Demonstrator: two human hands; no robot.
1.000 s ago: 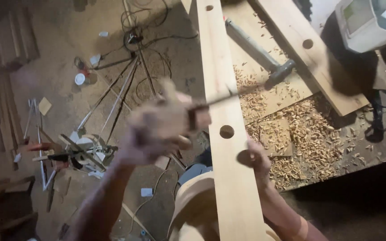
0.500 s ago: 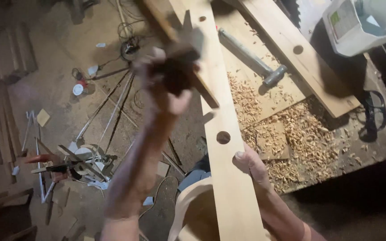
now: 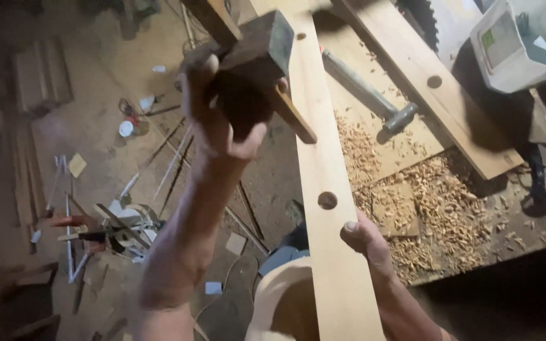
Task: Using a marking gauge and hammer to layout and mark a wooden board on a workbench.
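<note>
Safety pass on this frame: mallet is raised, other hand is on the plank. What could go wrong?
1. The right hand grips the plank right beside a drilled hole; a stray blow could catch the thumb.
2. The left hand holds the wooden mallet high; it could slip.

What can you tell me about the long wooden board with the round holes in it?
The board is a long, pale plank of smooth wood, running from the bottom of the picture up to the top. Two round holes show along it, one near the middle and a smaller-looking one farther up. The right hand grips its right edge, thumb on top just below the middle hole. The left hand holds a wooden mallet up over it.
</note>
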